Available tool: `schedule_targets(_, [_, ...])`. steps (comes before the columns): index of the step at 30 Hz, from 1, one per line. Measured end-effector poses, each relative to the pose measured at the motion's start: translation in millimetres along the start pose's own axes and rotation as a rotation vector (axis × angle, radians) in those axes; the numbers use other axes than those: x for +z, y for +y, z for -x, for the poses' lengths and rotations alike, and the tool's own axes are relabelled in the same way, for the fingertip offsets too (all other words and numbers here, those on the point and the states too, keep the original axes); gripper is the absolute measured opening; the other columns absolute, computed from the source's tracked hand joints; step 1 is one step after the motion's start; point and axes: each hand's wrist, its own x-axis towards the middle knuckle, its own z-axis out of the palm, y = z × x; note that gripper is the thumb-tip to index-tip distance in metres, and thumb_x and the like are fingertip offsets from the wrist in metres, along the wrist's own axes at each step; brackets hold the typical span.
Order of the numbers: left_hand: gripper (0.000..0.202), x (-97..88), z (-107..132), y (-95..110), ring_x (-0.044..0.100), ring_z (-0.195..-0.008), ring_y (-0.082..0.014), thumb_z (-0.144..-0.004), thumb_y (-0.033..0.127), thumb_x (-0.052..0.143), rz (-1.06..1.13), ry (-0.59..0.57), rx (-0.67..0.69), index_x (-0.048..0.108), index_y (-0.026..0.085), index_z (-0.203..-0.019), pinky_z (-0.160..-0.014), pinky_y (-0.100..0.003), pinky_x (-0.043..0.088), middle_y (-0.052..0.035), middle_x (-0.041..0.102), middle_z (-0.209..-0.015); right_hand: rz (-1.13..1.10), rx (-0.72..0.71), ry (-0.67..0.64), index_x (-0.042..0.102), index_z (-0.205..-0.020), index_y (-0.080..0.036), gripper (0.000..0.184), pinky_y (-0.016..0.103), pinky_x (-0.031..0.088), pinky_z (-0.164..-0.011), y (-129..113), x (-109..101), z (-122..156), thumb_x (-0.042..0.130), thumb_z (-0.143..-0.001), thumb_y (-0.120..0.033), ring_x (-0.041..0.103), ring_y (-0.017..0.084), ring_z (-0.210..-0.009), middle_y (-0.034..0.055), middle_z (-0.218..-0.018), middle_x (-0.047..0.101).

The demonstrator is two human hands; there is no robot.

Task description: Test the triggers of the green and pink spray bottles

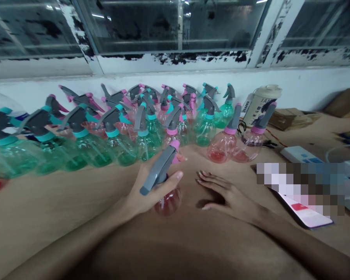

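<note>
Left hand (150, 198) has the pink spray bottle (160, 169), fingers wrapped round its neck just under the grey head, thumb along the near side; bottle sits mid-table (189, 237), front of the row of green bottles (128, 149). Right hand (233, 196) holds nothing: palm down, fingers nearly together, thumb apart, can't tell if fingertips touch wood. Two pink bottles (220, 147) stand beyond it; phone (307, 217) lies to its right, partly pixelated.
</note>
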Motion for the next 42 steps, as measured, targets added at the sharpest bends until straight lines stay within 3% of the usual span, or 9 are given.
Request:
schedule_targets(6, [0.027, 2.4, 4.1, -4.6, 0.045, -0.051, -0.0126, -0.077, 0.032, 0.056, 0.031, 0.029, 0.035, 0.055, 0.023, -0.102, -0.048, -0.026, 0.041, 0.0020, 0.053, -0.068, -0.040, 0.015, 0.019, 0.026, -0.140, -0.026, 0.074, 0.048, 0.033, -0.105, -1.0, 0.7, -0.2, 0.060, -0.078, -0.046, 0.035, 0.024, -0.129, 0.0086, -0.142, 0.039])
schedule_targets(11, [0.027, 1.7, 4.2, -3.0, 0.043, -0.047, -0.0115, -0.078, 0.029, 0.057, 0.069, 0.018, 0.015, 0.056, 0.022, -0.104, -0.052, -0.026, 0.044, 0.0051, 0.046, -0.058, -0.055, 0.071, 0.029, 0.024, -0.140, -0.027, 0.075, 0.049, 0.032, -0.105, -9.7, 5.0, 1.0, 0.060, -0.077, -0.049, 0.033, 0.024, -0.130, 0.0082, -0.142, 0.038])
schedule_targets(16, [0.018, 0.8, 8.4, 0.5, 0.055, -0.053, -0.0119, -0.076, 0.027, 0.057, 0.138, 0.016, 0.064, 0.054, 0.019, -0.092, -0.057, -0.027, 0.049, -0.0006, 0.061, -0.075, -0.087, 0.167, 0.026, 0.024, -0.138, -0.027, 0.082, 0.052, 0.032, -0.102, -40.0, 8.7, 0.4, 0.062, -0.072, -0.055, 0.036, 0.029, -0.128, 0.0105, -0.139, 0.041])
schedule_targets(21, [0.007, 4.0, 14.1, 6.8, 0.058, -0.058, -0.0142, -0.078, 0.027, 0.052, 0.139, 0.008, 0.077, 0.052, 0.020, -0.077, -0.057, -0.028, 0.050, 0.0010, 0.058, -0.063, -0.229, 0.143, 0.044, 0.020, -0.138, -0.028, 0.090, 0.053, 0.040, -0.094, -84.4, 8.0, -13.9, 0.064, -0.066, -0.058, 0.049, 0.032, -0.116, 0.0114, -0.129, 0.050])
schedule_targets(27, [0.022, 8.1, 15.6, 11.3, 0.061, -0.088, -0.0210, -0.077, 0.030, 0.057, 0.180, -0.031, 0.144, 0.059, 0.021, -0.097, -0.085, -0.040, 0.048, -0.0061, 0.064, -0.095, -0.268, 0.175, 0.157, 0.040, -0.121, -0.019, 0.074, 0.045, 0.047, -0.083, -110.9, 18.3, -25.6, 0.066, -0.064, -0.059, 0.058, 0.029, -0.099, 0.0112, -0.109, 0.059])
schedule_targets(31, [0.044, 7.7, 16.2, 10.9, 0.060, -0.092, -0.0243, -0.073, 0.037, 0.062, 0.208, -0.112, 0.088, 0.053, 0.023, -0.114, -0.087, -0.044, 0.048, -0.0074, 0.063, -0.100, -0.257, 0.183, 0.163, 0.040, -0.122, -0.021, 0.075, 0.045, 0.047, -0.085, -111.1, 17.4, -25.1, 0.065, -0.063, -0.061, 0.054, 0.028, -0.102, 0.0103, -0.112, 0.057])
schedule_targets(36, [0.080, 14.8, 17.4, -6.1, 0.046, -0.118, -0.0307, -0.068, 0.043, 0.067, 0.246, -0.170, 0.087, 0.028, 0.026, -0.136, -0.095, -0.048, 0.041, -0.0119, 0.045, -0.134, -0.162, 0.189, 0.200, 0.041, -0.125, -0.023, 0.074, 0.047, 0.045, -0.090, -95.9, 1.3, -22.5, 0.064, -0.065, -0.060, 0.047, 0.028, -0.112, 0.0102, -0.120, 0.049])
schedule_targets(39, [0.069, 26.4, 18.4, -28.9, 0.040, -0.124, -0.0300, -0.074, 0.039, 0.064, 0.187, -0.071, 0.099, 0.031, 0.021, -0.132, -0.101, -0.051, 0.033, -0.0141, 0.041, -0.136, -0.011, 0.252, 0.271, 0.040, -0.125, -0.022, 0.074, 0.051, 0.045, -0.089, -74.9, -10.8, -23.8, 0.062, -0.066, -0.061, 0.050, 0.031, -0.110, 0.0125, -0.119, 0.052])
schedule_targets(42, [0.043, 35.8, 19.5, -51.9, 0.049, -0.113, -0.0246, -0.081, 0.031, 0.057, 0.073, -0.009, 0.103, 0.042, 0.018, -0.119, -0.097, -0.048, 0.036, -0.0118, 0.054, -0.120, 0.148, 0.324, 0.335, 0.034, -0.131, -0.018, 0.081, 0.053, 0.048, -0.082, -53.5, -21.3, -30.8, 0.057, -0.068, -0.064, 0.055, 0.036, -0.104, 0.0170, -0.117, 0.056])
